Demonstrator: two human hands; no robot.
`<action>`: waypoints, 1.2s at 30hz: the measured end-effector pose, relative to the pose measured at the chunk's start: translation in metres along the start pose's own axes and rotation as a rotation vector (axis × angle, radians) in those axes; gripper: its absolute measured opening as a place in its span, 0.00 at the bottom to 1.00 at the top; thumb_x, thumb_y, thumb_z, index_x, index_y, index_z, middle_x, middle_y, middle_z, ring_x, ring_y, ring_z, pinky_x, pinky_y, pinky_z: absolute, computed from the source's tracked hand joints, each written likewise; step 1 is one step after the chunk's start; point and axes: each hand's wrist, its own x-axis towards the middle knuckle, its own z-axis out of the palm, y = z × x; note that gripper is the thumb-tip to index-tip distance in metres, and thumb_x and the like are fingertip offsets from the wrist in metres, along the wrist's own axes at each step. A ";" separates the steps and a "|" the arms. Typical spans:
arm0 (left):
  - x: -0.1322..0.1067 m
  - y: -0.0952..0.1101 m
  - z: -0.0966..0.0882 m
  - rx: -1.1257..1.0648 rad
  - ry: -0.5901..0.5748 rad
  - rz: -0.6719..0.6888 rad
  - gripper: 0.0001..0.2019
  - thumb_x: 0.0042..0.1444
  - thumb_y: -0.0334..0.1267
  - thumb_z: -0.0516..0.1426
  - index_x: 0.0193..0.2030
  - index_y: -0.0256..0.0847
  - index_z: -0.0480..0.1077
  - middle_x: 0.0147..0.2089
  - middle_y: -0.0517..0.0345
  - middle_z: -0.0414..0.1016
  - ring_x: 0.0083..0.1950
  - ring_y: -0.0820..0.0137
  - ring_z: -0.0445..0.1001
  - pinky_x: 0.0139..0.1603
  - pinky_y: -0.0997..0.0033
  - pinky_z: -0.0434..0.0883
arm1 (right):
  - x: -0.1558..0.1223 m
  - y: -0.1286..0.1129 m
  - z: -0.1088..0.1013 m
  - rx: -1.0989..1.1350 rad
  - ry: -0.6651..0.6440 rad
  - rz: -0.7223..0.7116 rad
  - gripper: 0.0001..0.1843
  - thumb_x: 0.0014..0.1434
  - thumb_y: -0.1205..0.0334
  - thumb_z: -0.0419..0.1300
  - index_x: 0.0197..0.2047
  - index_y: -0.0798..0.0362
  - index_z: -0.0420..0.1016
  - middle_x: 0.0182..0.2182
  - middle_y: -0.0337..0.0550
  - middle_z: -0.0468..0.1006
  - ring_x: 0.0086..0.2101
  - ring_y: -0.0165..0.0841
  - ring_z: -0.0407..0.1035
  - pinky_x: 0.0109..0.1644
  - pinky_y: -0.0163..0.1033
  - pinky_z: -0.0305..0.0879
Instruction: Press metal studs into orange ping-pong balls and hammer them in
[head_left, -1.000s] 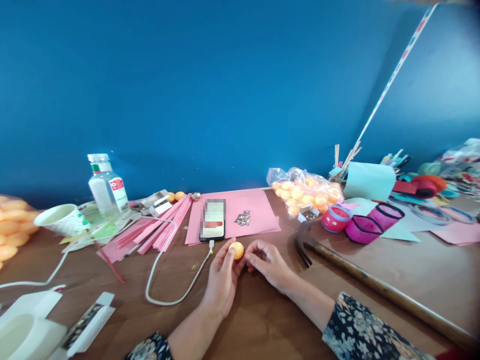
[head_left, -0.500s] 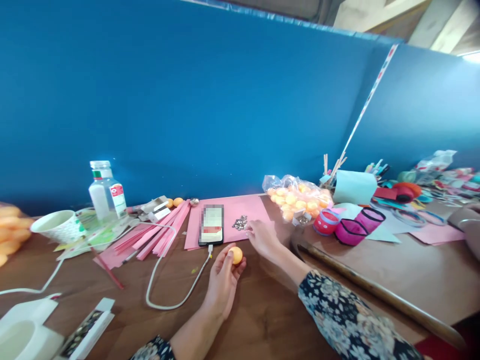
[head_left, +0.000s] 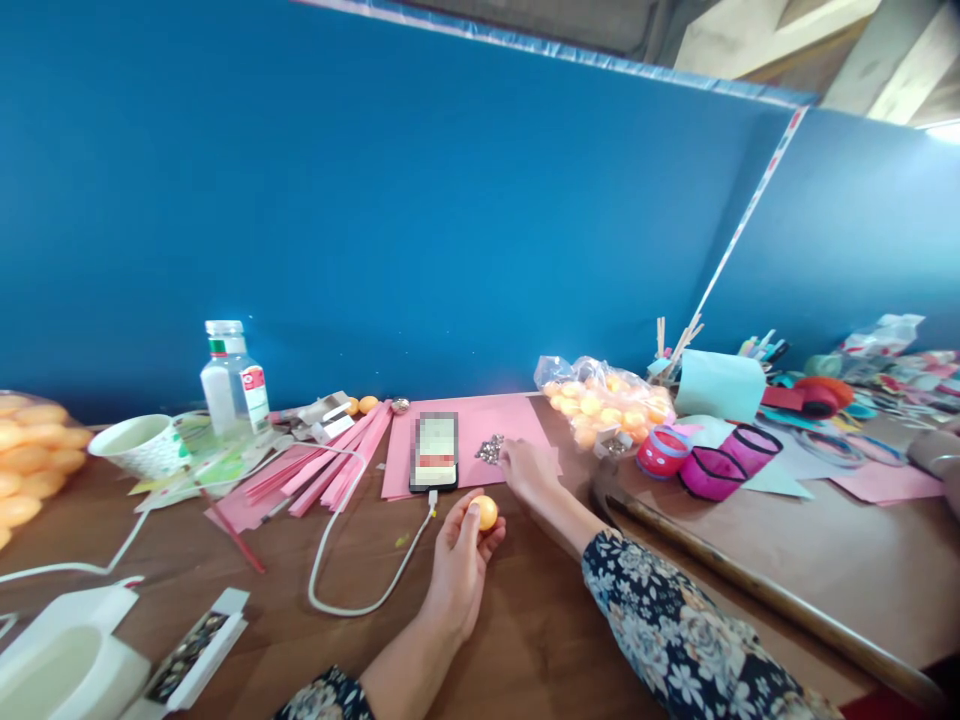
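My left hand (head_left: 461,555) is closed around an orange table tennis ball (head_left: 487,513), held just above the brown table in front of a phone. The ball's top and right side show between thumb and fingers. My right hand (head_left: 529,470) reaches to the right edge of a small heap of shiny metal thumbtacks (head_left: 490,449) on pink paper (head_left: 517,415). Its fingers are bent together in a pinch at the heap; anything between the fingertips is too small to make out. The phone (head_left: 435,450) lies on the same paper, left of the heap, with a white cable plugged in.
Clear bags of orange balls (head_left: 600,400) lie right and far left. A hammer (head_left: 712,555) stretches along the right. Pink paper strips (head_left: 345,460), a paper cup (head_left: 142,445), a bottle (head_left: 234,385) and an open tack box (head_left: 191,655) are at left. Purple cups (head_left: 712,472) stand right.
The view has swung slightly left, so everything sits farther right. My right fingertips have moved closer in against the thumbtack heap. My left hand keeps hold of the ball.
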 end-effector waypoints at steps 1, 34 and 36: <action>0.000 0.000 0.000 0.002 -0.002 0.003 0.13 0.48 0.38 0.60 0.41 0.39 0.70 0.35 0.58 0.72 0.33 0.75 0.72 0.38 0.72 0.71 | 0.000 0.000 0.000 0.003 0.006 -0.004 0.12 0.58 0.62 0.49 0.35 0.51 0.73 0.34 0.44 0.74 0.31 0.33 0.68 0.31 0.35 0.54; 0.004 -0.002 -0.003 0.020 -0.029 -0.005 0.15 0.50 0.38 0.58 0.45 0.38 0.68 0.34 0.56 0.74 0.35 0.71 0.74 0.37 0.71 0.72 | -0.019 0.020 0.020 0.569 0.176 -0.263 0.08 0.58 0.61 0.49 0.33 0.53 0.67 0.28 0.40 0.74 0.30 0.31 0.69 0.34 0.33 0.61; 0.003 -0.002 -0.003 0.019 -0.026 -0.006 0.15 0.50 0.38 0.58 0.45 0.38 0.69 0.34 0.56 0.73 0.34 0.72 0.74 0.36 0.71 0.72 | -0.021 0.021 0.021 0.666 0.186 -0.243 0.09 0.58 0.59 0.50 0.32 0.53 0.68 0.28 0.40 0.74 0.30 0.31 0.68 0.34 0.33 0.61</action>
